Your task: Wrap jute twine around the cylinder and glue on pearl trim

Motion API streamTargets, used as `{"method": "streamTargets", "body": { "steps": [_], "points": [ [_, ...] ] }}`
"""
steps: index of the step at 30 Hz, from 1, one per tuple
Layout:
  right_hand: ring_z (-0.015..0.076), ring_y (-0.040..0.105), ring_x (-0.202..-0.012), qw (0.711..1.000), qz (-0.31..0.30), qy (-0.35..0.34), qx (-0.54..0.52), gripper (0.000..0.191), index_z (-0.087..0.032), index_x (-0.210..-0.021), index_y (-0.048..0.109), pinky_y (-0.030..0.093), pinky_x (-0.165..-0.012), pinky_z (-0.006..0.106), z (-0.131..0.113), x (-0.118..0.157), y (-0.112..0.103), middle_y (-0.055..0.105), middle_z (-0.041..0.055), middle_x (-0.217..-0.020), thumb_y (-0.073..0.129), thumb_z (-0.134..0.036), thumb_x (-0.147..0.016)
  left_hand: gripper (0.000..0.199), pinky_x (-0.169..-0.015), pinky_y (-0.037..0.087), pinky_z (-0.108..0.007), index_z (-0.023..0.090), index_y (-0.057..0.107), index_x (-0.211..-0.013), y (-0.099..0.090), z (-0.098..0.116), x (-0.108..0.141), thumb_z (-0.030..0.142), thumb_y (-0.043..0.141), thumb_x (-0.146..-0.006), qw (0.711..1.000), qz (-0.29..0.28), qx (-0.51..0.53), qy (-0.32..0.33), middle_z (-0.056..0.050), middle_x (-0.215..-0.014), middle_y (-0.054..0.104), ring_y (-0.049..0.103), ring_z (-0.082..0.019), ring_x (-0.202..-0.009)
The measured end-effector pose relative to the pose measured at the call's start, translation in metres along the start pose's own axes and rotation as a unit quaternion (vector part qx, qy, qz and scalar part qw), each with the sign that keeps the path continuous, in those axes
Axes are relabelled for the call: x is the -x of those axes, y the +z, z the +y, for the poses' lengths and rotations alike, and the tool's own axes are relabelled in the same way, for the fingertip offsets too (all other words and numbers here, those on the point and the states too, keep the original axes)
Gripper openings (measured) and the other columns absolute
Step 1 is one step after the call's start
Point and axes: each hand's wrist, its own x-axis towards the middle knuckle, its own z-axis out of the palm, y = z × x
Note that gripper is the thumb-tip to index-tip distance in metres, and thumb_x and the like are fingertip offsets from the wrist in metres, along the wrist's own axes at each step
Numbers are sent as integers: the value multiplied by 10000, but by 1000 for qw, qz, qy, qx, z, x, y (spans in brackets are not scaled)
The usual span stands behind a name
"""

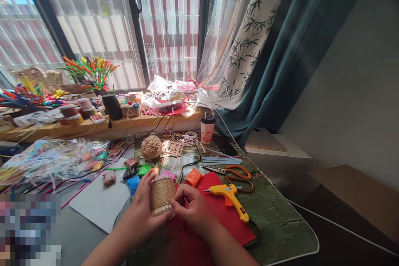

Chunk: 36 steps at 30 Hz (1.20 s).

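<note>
1 twine-wrapped cylinder (pixel 162 194) | left fingers (pixel 147 183) grasping wall; right fingers (pixel 187 193) pinched alongside, contents unclear | I judge light, stiff; hold mid-wall.

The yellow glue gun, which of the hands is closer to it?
The right hand. It is beside the yellow glue gun, to its left. The left hand is farther left, holding the twine-wrapped cup.

The left hand (pixel 145 208) holds a twine-wrapped cylinder (pixel 162 193); a yellow glue gun (pixel 230 195) rests on red sheeting (pixel 229 222).
</note>
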Motion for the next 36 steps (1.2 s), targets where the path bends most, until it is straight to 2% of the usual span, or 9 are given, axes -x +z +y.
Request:
{"method": "streamTargets", "body": {
  "steps": [7,12,17,19,24,27,30,34,36],
  "points": [
    [156,482,-695,999,30,-8,-10,173,-220,-701,580,398,-663,284,2,-1,0,551,-32,-718,726,-262,-781,946,-1283,319,-639,255,290,-1665,11,-1,-4,528,750,-884,996,0,65,-55,-181,-1724,348,315,-409,-1611],
    [152,458,-669,998,57,0,-40,219,-227,-713,554,395,-643,279,7,-4,-3,515,-42,-694,724,-329,-807,921,-1223,449,-560,237,300,-1618,22,-25,3,583,723,-876,976,-12,191,-107,-185,-1656,457,491,-382,-1515],
    [142,427,-649,998,41,11,-39,271,-225,-685,534,352,-612,271,7,-3,-4,500,-43,-689,769,-321,-779,976,-1220,428,-612,194,341,-1578,17,-33,5,549,788,-787,976,-43,159,-145,-221,-1615,495,515,-422,-1483],
    [141,428,-651,999,32,13,-40,274,-223,-679,539,345,-608,271,6,-3,-3,505,-40,-695,772,-322,-783,990,-1236,397,-628,188,332,-1599,8,-26,4,521,787,-785,981,-56,123,-136,-228,-1642,461,474,-434,-1513],
    [144,423,-654,999,17,13,-43,282,-221,-678,541,334,-613,277,5,-2,0,504,-40,-691,766,-352,-787,1140,-1286,327,-620,268,207,-1697,-7,0,-9,555,832,-788,997,-52,53,-34,-178,-1757,294,309,-420,-1612],
    [145,422,-656,999,8,12,-45,284,-224,-686,544,336,-611,275,4,-1,-1,504,-40,-697,767,-360,-796,959,-1296,296,-635,275,377,-1649,-5,7,-18,563,801,-838,996,-78,33,-13,-168,-1724,366,290,-426,-1618],
    [144,438,-656,999,10,11,-33,263,-220,-693,574,350,-611,271,1,0,-1,521,-38,-701,770,-353,-807,879,-1296,291,-645,258,453,-1615,-2,3,-21,571,780,-861,997,-61,36,-9,-178,-1681,419,308,-443,-1604],
    [148,475,-667,1000,11,-10,-7,219,-215,-692,605,373,-620,271,-1,-2,-1,555,-30,-706,759,-320,-808,848,-1298,301,-634,286,402,-1631,-7,-13,-13,581,737,-910,995,-43,88,-15,-159,-1679,413,328,-414,-1596],
    [153,488,-679,1000,8,-14,-3,203,-217,-688,609,378,-620,270,-2,-2,-1,563,-26,-706,751,-305,-804,869,-1271,371,-612,286,375,-1636,-9,-21,-7,622,719,-913,989,-40,138,-35,-166,-1684,398,382,-412,-1571]
  ]
}}
